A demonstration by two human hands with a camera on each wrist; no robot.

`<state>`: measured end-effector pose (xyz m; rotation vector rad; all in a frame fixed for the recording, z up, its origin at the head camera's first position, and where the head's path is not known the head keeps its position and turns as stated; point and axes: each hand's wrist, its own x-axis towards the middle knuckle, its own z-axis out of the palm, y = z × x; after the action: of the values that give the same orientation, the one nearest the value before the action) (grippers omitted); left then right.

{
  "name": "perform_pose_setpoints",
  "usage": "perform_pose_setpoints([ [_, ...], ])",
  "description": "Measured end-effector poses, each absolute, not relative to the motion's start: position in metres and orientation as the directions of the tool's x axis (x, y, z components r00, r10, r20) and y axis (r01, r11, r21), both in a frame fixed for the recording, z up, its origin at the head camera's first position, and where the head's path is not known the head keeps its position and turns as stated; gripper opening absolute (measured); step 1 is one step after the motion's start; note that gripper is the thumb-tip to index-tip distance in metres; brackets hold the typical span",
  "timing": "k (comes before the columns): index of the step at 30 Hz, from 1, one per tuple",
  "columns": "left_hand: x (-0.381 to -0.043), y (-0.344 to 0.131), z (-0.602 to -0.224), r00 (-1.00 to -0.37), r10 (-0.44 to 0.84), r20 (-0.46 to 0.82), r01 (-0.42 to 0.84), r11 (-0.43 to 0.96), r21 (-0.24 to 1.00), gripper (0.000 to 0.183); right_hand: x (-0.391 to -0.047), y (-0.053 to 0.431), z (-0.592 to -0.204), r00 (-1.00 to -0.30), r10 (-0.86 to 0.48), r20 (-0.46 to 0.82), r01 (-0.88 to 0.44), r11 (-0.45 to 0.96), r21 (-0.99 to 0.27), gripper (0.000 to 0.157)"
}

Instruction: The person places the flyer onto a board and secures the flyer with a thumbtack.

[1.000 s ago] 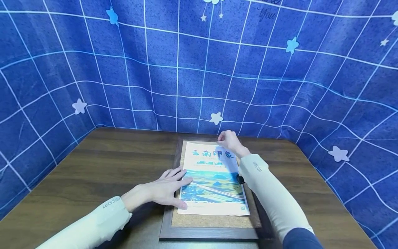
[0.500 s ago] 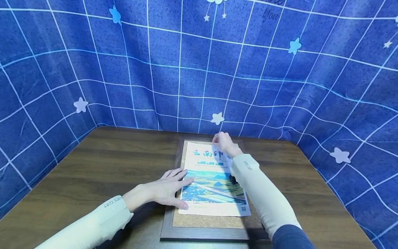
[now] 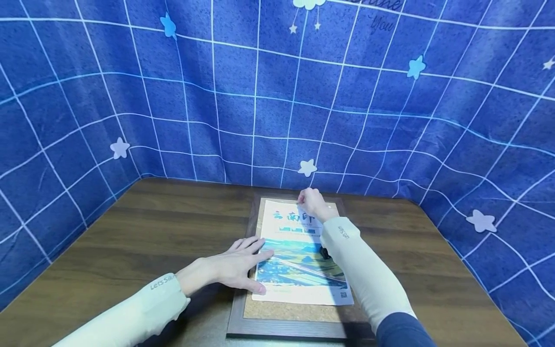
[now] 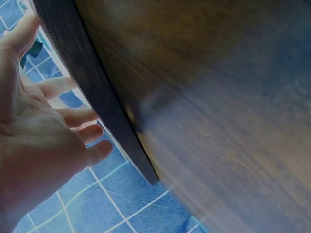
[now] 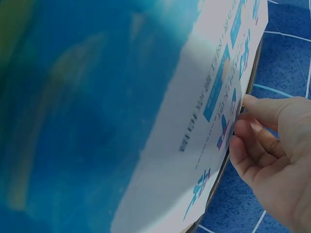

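Note:
A printed poster point(image 3: 299, 262) with blue lettering and a landscape lies on a cork board point(image 3: 295, 313) in a dark wooden frame. My left hand point(image 3: 236, 267) rests on the poster's left edge, its fingers spread. In the left wrist view the same hand point(image 4: 43, 131) reaches over the dark side of the frame point(image 4: 92, 87). At the poster's top edge is my right hand point(image 3: 313, 202), fingers curled. The right wrist view has the thumb and bent fingers of that hand point(image 5: 272, 145) at the edge of the paper point(image 5: 165, 131); anything between their tips is too small to make out.
The board lies on a brown wooden table point(image 3: 173, 226). A blue curtain point(image 3: 225, 111) with white grid lines and stars hangs behind and on both sides. A small black object point(image 3: 324, 252) shows at the right sleeve.
My right hand has shifted left along the poster's top edge and come down slightly onto it. My left hand keeps its place on the paper. The head view has turned a little.

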<state>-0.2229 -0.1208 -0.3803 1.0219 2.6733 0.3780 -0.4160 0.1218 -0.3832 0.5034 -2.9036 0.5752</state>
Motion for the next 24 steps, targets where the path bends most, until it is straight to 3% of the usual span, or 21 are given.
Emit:
perform_pose_setpoints([
  [17, -0.2238, -0.1190, -0.3816, -0.731, 0.669, -0.136, 0.620, 0.733, 0.280, 0.088, -0.4227, 0.1212, -0.3902, -0.945, -0.266, 0.190, -0.319, 0.880, -0.353, 0.004],
  [24, -0.2220, -0.1188, -0.3810, -0.727, 0.672, -0.141, 0.619, 0.731, 0.288, 0.088, -0.4229, 0.1231, -0.3911, -0.959, -0.237, 0.157, -0.282, 0.867, -0.411, 0.005],
])
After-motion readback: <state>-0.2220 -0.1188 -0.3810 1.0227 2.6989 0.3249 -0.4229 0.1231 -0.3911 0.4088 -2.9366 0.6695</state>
